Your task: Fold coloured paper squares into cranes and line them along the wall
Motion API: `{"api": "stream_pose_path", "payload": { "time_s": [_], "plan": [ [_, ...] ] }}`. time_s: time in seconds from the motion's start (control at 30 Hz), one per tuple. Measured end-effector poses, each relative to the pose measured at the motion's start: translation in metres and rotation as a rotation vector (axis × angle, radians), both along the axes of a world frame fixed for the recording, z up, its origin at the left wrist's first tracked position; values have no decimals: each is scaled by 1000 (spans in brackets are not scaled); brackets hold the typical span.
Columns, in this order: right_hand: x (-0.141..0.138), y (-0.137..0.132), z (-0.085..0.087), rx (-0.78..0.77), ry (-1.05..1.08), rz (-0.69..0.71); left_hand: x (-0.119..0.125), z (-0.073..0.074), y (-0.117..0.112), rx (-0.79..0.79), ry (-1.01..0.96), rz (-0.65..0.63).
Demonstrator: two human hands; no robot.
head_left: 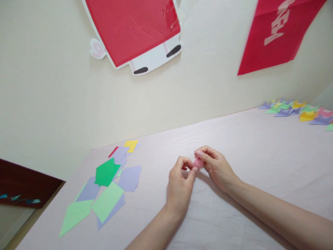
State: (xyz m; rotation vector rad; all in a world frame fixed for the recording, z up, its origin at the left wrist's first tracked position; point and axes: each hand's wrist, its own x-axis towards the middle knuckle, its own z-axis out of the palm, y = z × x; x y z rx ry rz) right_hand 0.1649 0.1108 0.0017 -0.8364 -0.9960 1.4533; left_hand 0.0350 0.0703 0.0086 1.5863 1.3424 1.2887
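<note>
Between my two hands, just above the pale table (223, 215), is a small folded piece of pink paper (198, 162). My left hand (182, 180) pinches its left side between thumb and index finger. From the right, the fingertips of my right hand (214, 165) grip its upper edge. The fingers cover much of the paper, so its exact folded shape is hard to make out.
Loose paper sheets lie to the left, among them dark green (106, 172), light green (108, 201), lavender (130, 178) and yellow (131, 146). Several folded paper pieces (308, 115) stand in rows at the far right. Behind the table rises a wall (65, 97) with red decorations (135, 31).
</note>
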Motion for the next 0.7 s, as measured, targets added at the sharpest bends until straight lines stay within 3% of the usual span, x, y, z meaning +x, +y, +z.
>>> {"api": "stream_pose_path", "payload": {
  "time_s": [0.27,0.7],
  "plan": [
    [-3,-3,-2,44,-62,72,-2,-8,5,-17,-97,68],
    [0,-3,-2,167,-242,69,-6,3,6,156,-8,91]
  ]
}}
